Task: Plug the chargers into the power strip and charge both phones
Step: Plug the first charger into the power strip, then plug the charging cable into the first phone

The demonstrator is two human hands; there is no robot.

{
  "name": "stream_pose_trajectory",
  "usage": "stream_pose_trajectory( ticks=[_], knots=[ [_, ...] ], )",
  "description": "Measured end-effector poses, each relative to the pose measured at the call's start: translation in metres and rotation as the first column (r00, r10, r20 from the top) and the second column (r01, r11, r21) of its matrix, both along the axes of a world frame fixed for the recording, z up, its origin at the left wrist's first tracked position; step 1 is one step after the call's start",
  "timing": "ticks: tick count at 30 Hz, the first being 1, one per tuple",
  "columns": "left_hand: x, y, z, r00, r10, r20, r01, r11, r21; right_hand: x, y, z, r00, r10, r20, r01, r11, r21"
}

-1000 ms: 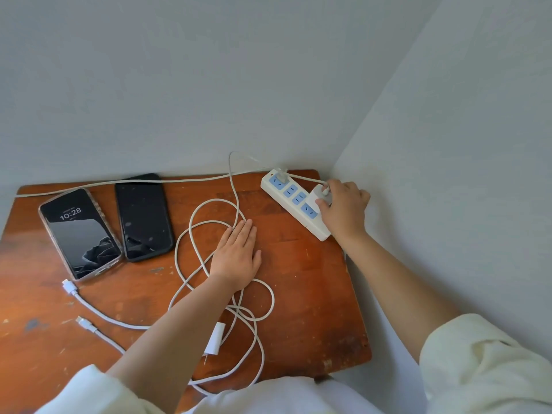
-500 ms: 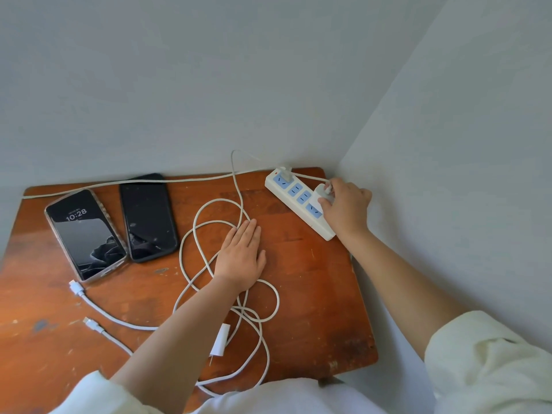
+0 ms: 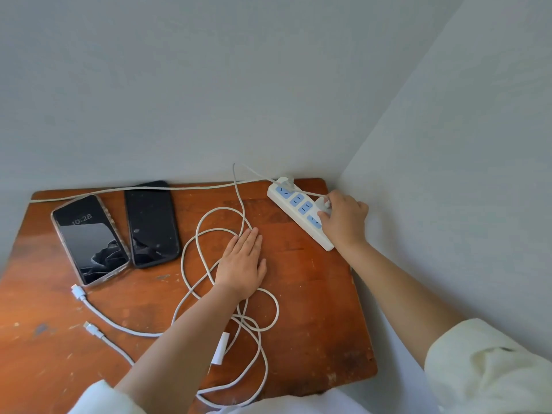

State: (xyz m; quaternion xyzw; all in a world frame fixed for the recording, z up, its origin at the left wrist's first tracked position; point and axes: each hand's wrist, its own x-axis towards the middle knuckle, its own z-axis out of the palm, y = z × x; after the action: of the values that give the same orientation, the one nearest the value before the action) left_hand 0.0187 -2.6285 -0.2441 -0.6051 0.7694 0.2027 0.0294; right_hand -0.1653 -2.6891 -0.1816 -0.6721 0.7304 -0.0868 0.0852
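A wooden counter [image 3: 313, 309] sits in a corner between two pale walls. At its far left a lit phone [image 3: 89, 239] lies face up, showing 10:28, and just beside it to the right lies a dark phone [image 3: 151, 224] with its screen off; the two run roughly side by side. Below the lit phone a white cable end [image 3: 78, 292] lies close to the phone's lower edge but not in it, and a second cable end [image 3: 92, 329] lies nearer the front, apart from both phones. Their white cables [image 3: 209, 264] run right into loose loops in the middle of the counter. The left hand [image 3: 243, 262] rests flat, palm down, fingers straight and together, on top of those loops, gripping nothing. A small white charger [image 3: 219, 348] lies on the counter below that hand, beside the forearm, not plugged in. Along the back edge a white cord [image 3: 119, 191] runs to the power strip [image 3: 294, 210], which lies slanted at the far right corner with blue sockets. The right hand [image 3: 343, 219] lies over the strip's near end, its fingers closed on a white plug [image 3: 324, 202] at the strip's third socket; whether it is fully seated is hidden. Both sleeves are cream
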Motion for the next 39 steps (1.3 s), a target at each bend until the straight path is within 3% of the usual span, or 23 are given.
stream_pose_trajectory(
  ticks=[14, 21, 24, 26, 29, 34, 39],
  knots=[
    [-0.003, -0.002, 0.003, 1.0, -0.002, 0.031, 0.001, 1.0, 0.026, -0.003, 0.001, -0.003, 1.0, -0.024, -0.011, 0.023, 0.998, -0.062],
    [0.012, 0.017, 0.026, 0.999, -0.014, 0.052, 0.016, 0.999, -0.046, -0.001, 0.005, -0.004, 0.999, -0.031, 0.009, 0.032, 0.99, -0.14],
    [0.044, 0.048, 0.032, 0.996, 0.092, 0.013, -0.091, 0.993, -0.071, 0.004, 0.013, -0.009, 0.992, -0.068, 0.108, 0.082, 0.988, -0.129],
    [0.067, 0.07, 0.033, 0.983, 0.183, 0.021, -0.182, 0.982, -0.047, 0.013, 0.028, -0.013, 0.984, -0.077, 0.158, 0.108, 0.973, -0.202],
    [0.098, 0.104, 0.028, 0.942, 0.331, 0.045, -0.331, 0.943, -0.018, 0.045, 0.068, -0.031, 0.974, 0.043, 0.222, 0.036, 0.94, -0.339],
    [0.136, 0.16, 0.02, 0.862, 0.498, 0.096, -0.501, 0.866, 0.0, 0.113, 0.126, -0.053, 0.879, 0.411, 0.244, -0.341, 0.897, -0.283],
    [0.166, 0.196, 0.014, 0.8, 0.582, 0.146, -0.589, 0.808, 0.003, 0.148, 0.154, -0.054, 0.768, 0.577, 0.276, -0.489, 0.808, -0.328]
  ],
)
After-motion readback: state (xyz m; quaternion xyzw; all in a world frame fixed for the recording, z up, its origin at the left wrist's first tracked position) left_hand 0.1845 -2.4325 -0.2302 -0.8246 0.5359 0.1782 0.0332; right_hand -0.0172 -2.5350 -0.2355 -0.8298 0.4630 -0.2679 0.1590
